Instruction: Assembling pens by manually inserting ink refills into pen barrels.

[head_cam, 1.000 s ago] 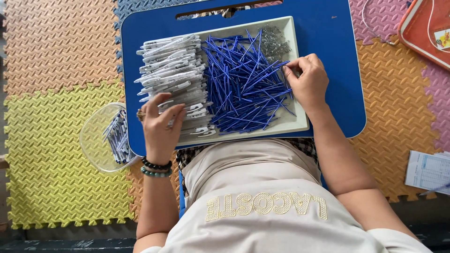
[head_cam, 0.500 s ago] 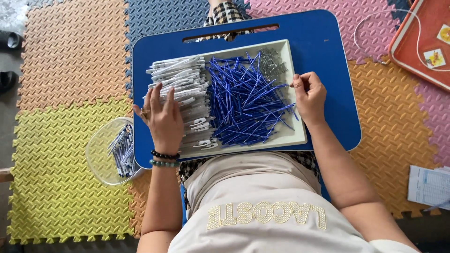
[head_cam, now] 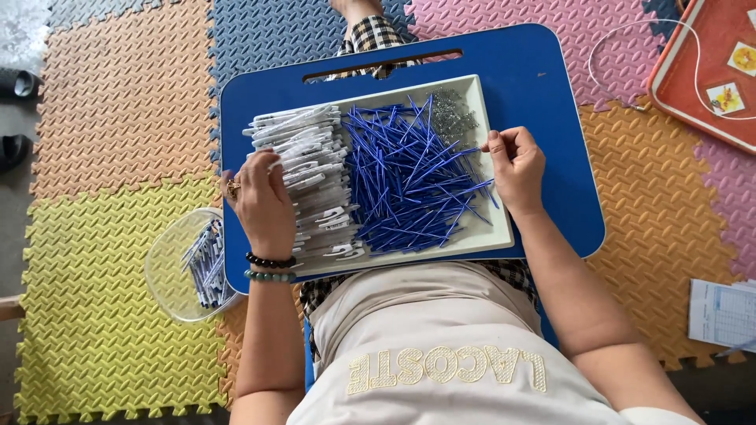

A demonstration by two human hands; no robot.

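1. A white tray (head_cam: 494, 236) sits on a blue lap desk (head_cam: 551, 86) across the person's lap.
2. The left hand (head_cam: 264, 206), fingers spread flat, rests on the stack of white pen barrels (head_cam: 315, 181) filling the tray's left side.
3. The right hand (head_cam: 516, 167), fingers curled together, grips the tray's right rim beside the heap of blue refills (head_cam: 413, 181).
4. A clear tub (head_cam: 169, 267) stands on the foam mat (head_cam: 102, 315).

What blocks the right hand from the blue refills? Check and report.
Nothing visible does. The right hand rests at the right rim of the white tray, and the blue refills lie loose and uncovered just beside its fingers.
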